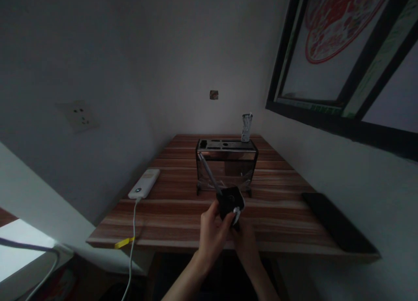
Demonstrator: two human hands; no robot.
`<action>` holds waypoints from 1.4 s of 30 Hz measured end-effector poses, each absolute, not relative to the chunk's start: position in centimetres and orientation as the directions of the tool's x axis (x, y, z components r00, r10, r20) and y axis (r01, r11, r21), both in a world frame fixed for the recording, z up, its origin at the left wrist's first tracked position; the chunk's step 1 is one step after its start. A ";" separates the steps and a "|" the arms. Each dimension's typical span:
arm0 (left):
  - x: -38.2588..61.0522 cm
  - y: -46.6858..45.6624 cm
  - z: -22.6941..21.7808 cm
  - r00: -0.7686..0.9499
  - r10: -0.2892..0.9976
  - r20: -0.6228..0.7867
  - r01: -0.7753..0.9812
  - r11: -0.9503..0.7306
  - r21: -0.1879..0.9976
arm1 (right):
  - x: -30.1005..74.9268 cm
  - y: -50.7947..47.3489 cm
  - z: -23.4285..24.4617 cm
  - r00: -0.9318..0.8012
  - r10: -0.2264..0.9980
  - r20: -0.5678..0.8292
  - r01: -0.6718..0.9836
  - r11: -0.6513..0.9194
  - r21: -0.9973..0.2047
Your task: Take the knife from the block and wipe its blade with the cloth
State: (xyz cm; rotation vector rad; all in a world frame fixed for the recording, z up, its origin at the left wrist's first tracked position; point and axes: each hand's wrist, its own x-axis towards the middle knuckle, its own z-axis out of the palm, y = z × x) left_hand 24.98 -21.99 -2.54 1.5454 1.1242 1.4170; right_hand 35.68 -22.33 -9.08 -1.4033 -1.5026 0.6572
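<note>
Above the table's front edge, my left hand is closed on a small black box-shaped piece, its thumb pressed against the near side. A slim grey rod sticks out of the piece, slanting up and to the left. A white bit shows along the piece's right side. My right hand grips the same piece from below; most of its fingers are hidden. Beyond my hands stands a black-framed rack with slots in its top and clear sides. A crumpled silvery tube stands upright at its right end.
A white power bank with a plugged-in cable lies on the left of the wood-grain table. A yellow tag hangs over the front edge. A dark flat phone-like slab lies at the right. Walls border both sides.
</note>
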 end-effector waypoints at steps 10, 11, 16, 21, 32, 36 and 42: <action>23.5 -21.0 -2.1 -0.017 0.948 0.318 0.032 -0.318 0.948 | 35.5 -22.0 -8.6 0.058 0.980 0.191 0.580 0.122 -0.805; 23.4 -20.8 -1.9 -0.028 0.946 0.324 0.028 -0.323 0.946 | 35.4 -21.9 -8.7 0.060 0.980 0.192 0.583 0.122 -0.803; 22.5 -19.9 -0.1 -0.089 0.939 0.332 -0.040 -0.337 0.941 | 35.3 -21.8 -8.9 0.068 0.957 0.283 0.594 0.189 -0.782; 21.4 -18.9 2.7 -0.168 0.899 0.404 -0.048 -0.416 0.908 | 35.3 -21.9 -9.0 0.063 0.946 0.318 0.614 0.214 -0.760; 19.0 -16.2 6.5 -0.292 0.799 0.526 -0.074 -0.567 0.820 | 35.3 -21.8 -9.4 0.066 0.946 0.318 0.629 0.208 -0.749; 18.9 -15.8 7.5 -0.336 0.763 0.552 -0.059 -0.602 0.796 | 35.3 -21.7 -9.5 0.086 0.947 0.311 0.633 0.189 -0.751; 19.2 -16.0 7.5 -0.358 0.783 0.510 -0.191 -0.595 0.780 | 35.3 -21.8 -9.7 0.089 0.941 0.327 0.641 0.197 -0.741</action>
